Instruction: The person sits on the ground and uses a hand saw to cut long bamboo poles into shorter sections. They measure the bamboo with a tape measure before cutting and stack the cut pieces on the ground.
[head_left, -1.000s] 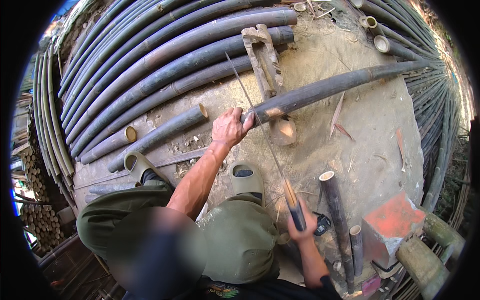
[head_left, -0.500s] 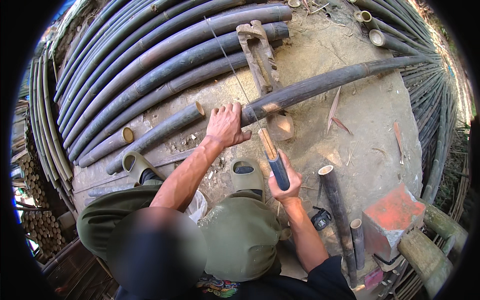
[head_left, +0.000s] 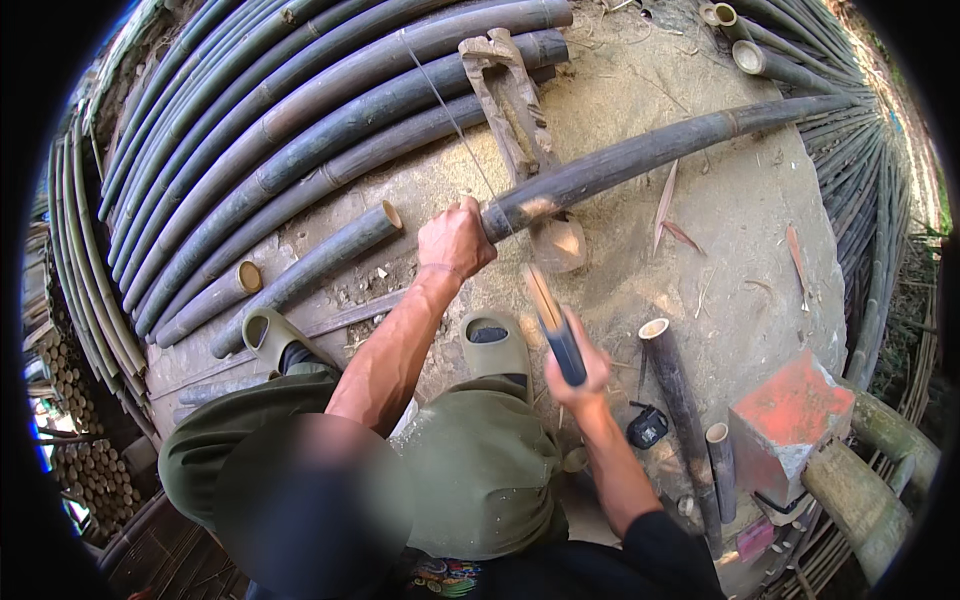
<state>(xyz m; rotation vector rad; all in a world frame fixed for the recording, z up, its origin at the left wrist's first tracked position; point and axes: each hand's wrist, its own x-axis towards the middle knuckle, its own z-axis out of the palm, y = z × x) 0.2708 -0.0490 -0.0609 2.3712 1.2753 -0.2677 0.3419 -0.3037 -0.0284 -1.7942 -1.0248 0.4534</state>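
Note:
A dark bamboo pole slants from the middle toward the far right, its near end resting over a notched wooden support. My left hand is closed around that near end. In my closed right hand is the handle of a hand saw, wrapped dark at the grip with bare wood above. The saw's thin blade, seen nearly edge-on, crosses the pole just right of my left hand and reaches up over the stacked poles. Where the blade meets the pole, the depth of any cut cannot be made out. The right hand is slightly blurred.
Long bamboo poles lie stacked at the far left. Short cut pieces rest near my sandals. Right of my right hand are an upright-looking bamboo length, a small black tool and a red-topped block. Sawdust covers the concrete.
My right hand has drawn the saw slightly back toward me and to the right. My left hand's fingers, flatter before with the thumb out, are now wrapped around the pole end.

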